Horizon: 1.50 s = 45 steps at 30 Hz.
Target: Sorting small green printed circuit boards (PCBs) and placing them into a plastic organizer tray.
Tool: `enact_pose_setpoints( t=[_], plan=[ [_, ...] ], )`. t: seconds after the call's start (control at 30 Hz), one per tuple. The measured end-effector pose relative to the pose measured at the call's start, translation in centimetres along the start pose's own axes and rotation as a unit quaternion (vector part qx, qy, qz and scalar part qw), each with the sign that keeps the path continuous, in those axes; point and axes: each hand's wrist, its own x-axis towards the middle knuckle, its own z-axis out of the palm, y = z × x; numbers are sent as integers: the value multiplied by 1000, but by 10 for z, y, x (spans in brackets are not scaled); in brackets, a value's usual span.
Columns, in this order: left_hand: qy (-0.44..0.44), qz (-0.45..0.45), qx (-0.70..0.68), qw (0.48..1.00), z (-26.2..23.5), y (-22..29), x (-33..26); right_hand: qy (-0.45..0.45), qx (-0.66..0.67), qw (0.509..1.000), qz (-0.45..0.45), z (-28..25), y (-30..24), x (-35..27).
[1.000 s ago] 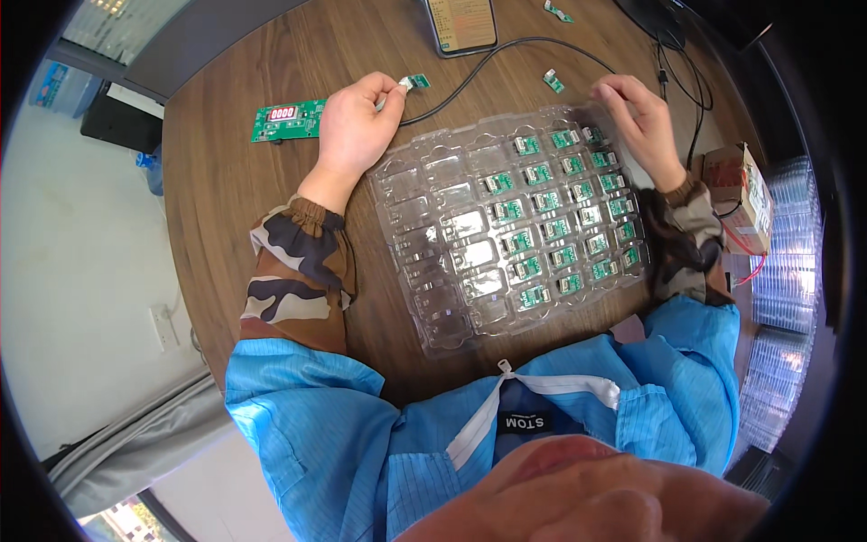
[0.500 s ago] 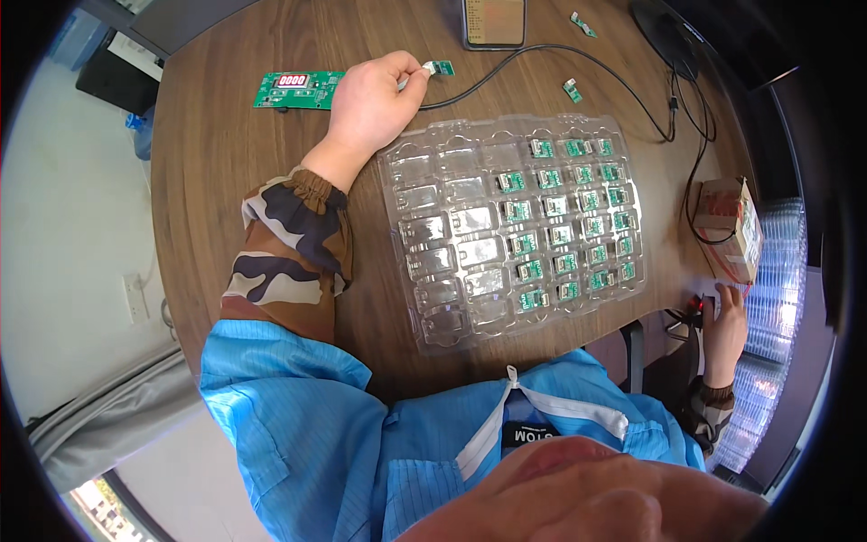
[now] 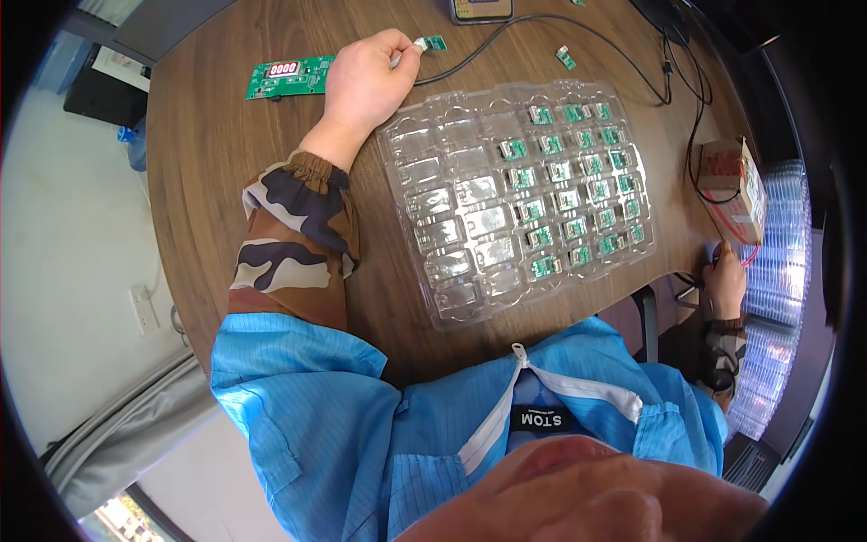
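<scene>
My left hand (image 3: 368,86) is closed in a pinch on a small green circuit board (image 3: 434,42) with a white connector, held just above or on the table. Beside that hand, partly covered by it, lies a larger green display board (image 3: 289,76) with lit red digits. My right hand (image 3: 725,287) is at the table's right edge, below a cardboard box (image 3: 730,190). Its fingers are curled by red wires (image 3: 751,256); what they grip is mostly hidden. Between the hands sits a clear plastic tray (image 3: 449,312), its right-hand columns holding several small green boards.
Another small board (image 3: 565,58) lies loose beyond the tray. A black cable (image 3: 506,25) runs across the table near a phone-like device (image 3: 483,9). A dark monitor stand (image 3: 664,18) is at the far right. Stacked clear trays (image 3: 777,271) stand beyond the box.
The table and its objects sit higher in the picture as the view tilts. My right hand's fingers, stretched before, are now curled near the red wires. The left hand keeps its pinch.
</scene>
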Motion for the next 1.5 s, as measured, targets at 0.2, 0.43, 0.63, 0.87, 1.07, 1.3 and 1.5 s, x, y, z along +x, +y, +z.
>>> enact_pose_setpoints(
  t=[0.2, 0.43, 0.63, 0.87, 1.07, 1.3, 1.5],
  plan=[
    [5, 6, 1, 1000, 1, -6, 3, -3, 11, 1000, -26, -7, -1, 0],
    [32, 18, 23, 999, -4, -11, 3, 50, 208, 954, -210, -141, -108, -9],
    [32, 38, -7, 999, 4, -1, 5, 256, 340, 754, -500, -186, -296, 32],
    [31, 22, 1, 999, -1, 11, 8, 175, 265, 804, -503, -208, -356, 56],
    [1, -3, -1, 1000, -3, 0, 1, 290, 165, 838, -433, -192, -358, 68],
    [23, 1, 9, 1000, -3, -9, -5, 193, 329, 811, -444, -156, -295, 97],
    [-26, 2, 17, 1000, 6, -8, 17, 208, 342, 730, -554, -80, -269, 161]
  ],
)
